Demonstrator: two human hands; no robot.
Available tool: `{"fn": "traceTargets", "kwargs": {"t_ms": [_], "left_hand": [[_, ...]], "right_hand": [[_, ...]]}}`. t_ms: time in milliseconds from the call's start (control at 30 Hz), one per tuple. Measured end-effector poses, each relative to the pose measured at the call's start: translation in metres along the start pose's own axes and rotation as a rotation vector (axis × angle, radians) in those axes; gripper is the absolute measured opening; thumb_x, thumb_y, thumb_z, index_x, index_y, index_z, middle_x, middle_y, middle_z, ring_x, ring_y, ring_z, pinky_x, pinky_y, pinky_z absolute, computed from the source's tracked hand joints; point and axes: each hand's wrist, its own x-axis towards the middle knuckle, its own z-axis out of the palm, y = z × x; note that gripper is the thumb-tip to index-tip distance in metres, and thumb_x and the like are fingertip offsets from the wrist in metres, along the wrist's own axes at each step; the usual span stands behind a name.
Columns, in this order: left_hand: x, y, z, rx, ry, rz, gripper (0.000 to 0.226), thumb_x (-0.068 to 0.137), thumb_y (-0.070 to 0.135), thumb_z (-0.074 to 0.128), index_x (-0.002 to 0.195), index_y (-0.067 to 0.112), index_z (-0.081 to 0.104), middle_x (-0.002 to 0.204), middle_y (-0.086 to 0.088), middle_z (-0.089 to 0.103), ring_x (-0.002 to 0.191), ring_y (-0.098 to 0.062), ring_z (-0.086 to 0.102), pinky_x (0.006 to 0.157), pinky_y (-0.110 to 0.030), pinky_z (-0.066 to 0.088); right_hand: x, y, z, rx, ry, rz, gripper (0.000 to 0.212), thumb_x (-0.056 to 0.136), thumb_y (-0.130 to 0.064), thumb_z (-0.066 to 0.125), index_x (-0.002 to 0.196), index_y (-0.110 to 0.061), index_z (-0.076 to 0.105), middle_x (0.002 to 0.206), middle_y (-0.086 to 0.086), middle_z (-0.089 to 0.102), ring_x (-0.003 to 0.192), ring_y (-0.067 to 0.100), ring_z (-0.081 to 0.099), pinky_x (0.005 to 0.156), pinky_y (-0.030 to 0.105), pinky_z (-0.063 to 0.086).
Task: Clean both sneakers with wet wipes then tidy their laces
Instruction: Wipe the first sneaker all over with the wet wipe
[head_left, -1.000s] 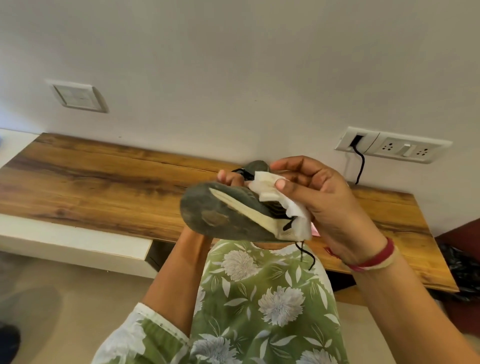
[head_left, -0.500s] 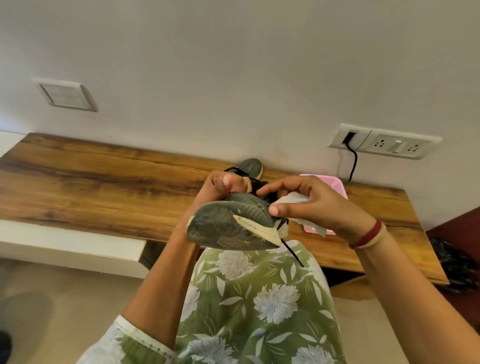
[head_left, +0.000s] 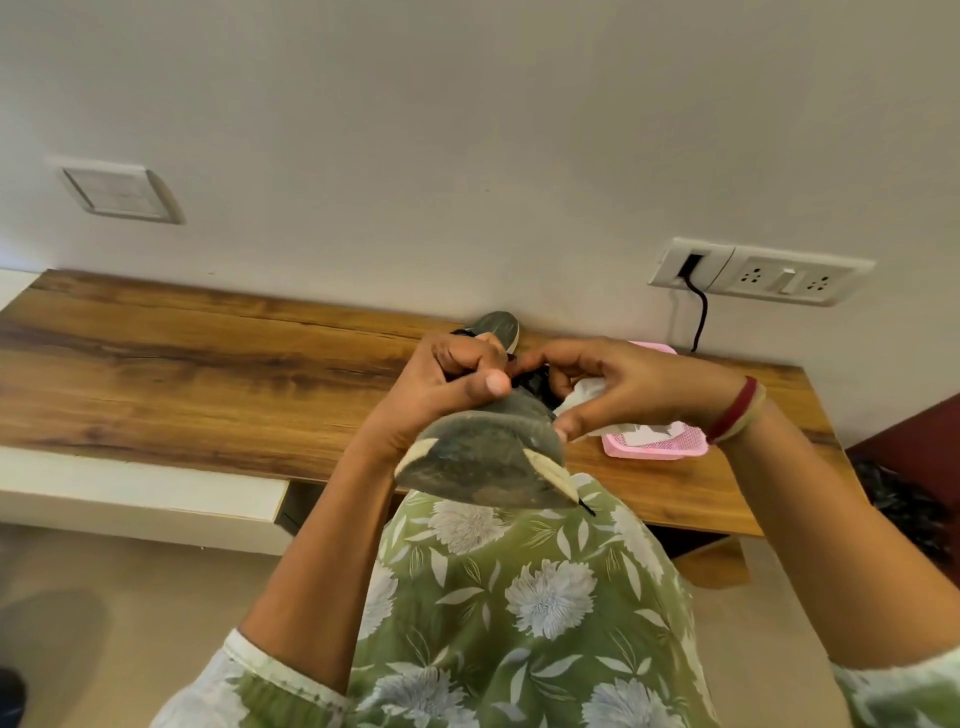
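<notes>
1. Two hands meet at the middle of the head view, above the near edge of the wooden table (head_left: 208, 364).
2. The left hand (head_left: 447, 384) grips the held sneaker (head_left: 483, 467) from its 10 o'clock side, with the fingers curled over the upper and the thumb pressed down on it.
3. That sneaker is off the table, tipped so its dark, worn sole faces the camera.
4. The right hand (head_left: 623, 389) comes in from 3 o'clock. Its fingers are curled round a white wet wipe (head_left: 584, 395), and the thumb tip touches the sole's edge.
5. Black laces (head_left: 532, 382) bunch between the two hands, and one lace end hangs at the sole's 4 o'clock.
6. At 12 o'clock from the hands, the second sneaker (head_left: 496, 327) sits on the table against the wall, mostly hidden by the left hand.
7. A pink wipe pack (head_left: 654, 444) lies on the table under the right wrist, with white tissue showing at its top.
8. A socket panel (head_left: 763, 273) at 2 o'clock has a black cable (head_left: 698, 312) plugged in.
9. A switch plate (head_left: 122, 189) is on the wall at 10 o'clock.
</notes>
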Motion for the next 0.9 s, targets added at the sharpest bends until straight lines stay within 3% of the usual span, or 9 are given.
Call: {"fn": "traceTargets", "kwargs": {"t_ms": [100,167,267,333,400,500,633,700,900], "left_hand": [[0.000,0.009,0.007,0.048,-0.129,0.033,0.041,0.070,0.049,0.075,0.055,0.015,0.059,0.057,0.011,0.051,0.061,-0.008,0.045,0.068,-0.021,0.038],[0.000,0.010,0.004,0.025,-0.154,0.028,0.031,0.069,0.050,0.075,0.056,0.026,0.062,0.060,0.014,0.053,0.063,-0.006,0.047,0.068,-0.021,0.039],[0.002,0.014,-0.006,0.041,-0.175,-0.012,0.027,0.070,0.056,0.074,0.061,0.032,0.065,0.061,0.013,0.054,0.060,-0.005,0.046,0.063,-0.022,0.038],[0.003,0.020,-0.012,0.068,-0.219,-0.054,0.028,0.072,0.057,0.072,0.064,0.030,0.066,0.063,0.010,0.055,0.058,-0.007,0.048,0.060,-0.020,0.039],[0.006,0.033,-0.018,0.174,-0.291,-0.100,0.032,0.075,0.055,0.070,0.068,0.024,0.067,0.066,-0.006,0.058,0.059,-0.018,0.051,0.060,-0.026,0.042],[0.008,0.057,-0.027,0.419,-0.410,-0.173,0.039,0.073,0.050,0.071,0.076,0.011,0.070,0.079,-0.018,0.066,0.071,-0.034,0.060,0.067,-0.035,0.047],[0.010,0.060,-0.023,0.946,-0.559,-0.372,0.058,0.061,0.076,0.059,0.091,0.027,0.067,0.088,0.002,0.064,0.080,-0.016,0.059,0.071,-0.037,0.047],[0.011,0.048,-0.019,1.148,-0.551,-0.357,0.048,0.067,0.075,0.061,0.088,0.031,0.059,0.085,0.011,0.055,0.076,-0.006,0.052,0.068,-0.031,0.044],[0.009,0.029,-0.020,1.038,-0.595,-0.195,0.020,0.086,0.050,0.061,0.079,0.039,0.046,0.081,0.015,0.050,0.071,0.000,0.048,0.060,-0.014,0.032]], "right_hand": [[0.003,0.003,0.002,-0.050,-0.029,-0.023,0.048,0.058,-0.039,0.081,0.101,-0.035,0.059,0.068,-0.018,0.050,0.065,0.000,0.046,0.062,0.022,0.038],[0.005,0.006,0.004,-0.039,-0.003,-0.052,0.044,0.057,-0.046,0.079,0.095,-0.035,0.059,0.068,-0.017,0.051,0.067,0.004,0.047,0.063,0.028,0.039],[0.006,0.003,0.006,0.001,0.061,-0.081,0.042,0.062,-0.038,0.080,0.095,-0.021,0.062,0.066,-0.020,0.053,0.065,0.002,0.048,0.061,0.026,0.039],[0.006,-0.001,0.007,-0.063,0.092,-0.122,0.045,0.063,-0.044,0.077,0.093,-0.014,0.062,0.069,-0.011,0.056,0.067,0.012,0.051,0.063,0.037,0.043],[0.008,-0.002,0.008,-0.134,0.107,-0.144,0.047,0.065,-0.054,0.072,0.090,-0.015,0.062,0.077,0.007,0.060,0.073,0.026,0.055,0.068,0.050,0.046],[0.011,0.000,0.010,-0.290,0.114,-0.109,0.053,0.063,-0.066,0.065,0.086,-0.019,0.061,0.076,0.002,0.061,0.073,0.022,0.057,0.067,0.049,0.046],[0.017,-0.002,0.014,-0.687,0.137,0.005,0.061,0.063,-0.078,0.054,0.088,-0.024,0.060,0.076,-0.006,0.061,0.071,0.014,0.056,0.064,0.041,0.048],[0.020,-0.005,0.014,-0.814,0.145,0.050,0.059,0.066,-0.076,0.054,0.093,-0.024,0.060,0.080,-0.005,0.061,0.074,0.015,0.055,0.064,0.035,0.047],[0.020,-0.006,0.013,-0.834,0.152,0.079,0.055,0.067,-0.073,0.057,0.096,-0.026,0.060,0.083,-0.007,0.061,0.075,0.013,0.053,0.062,0.031,0.042]]}}
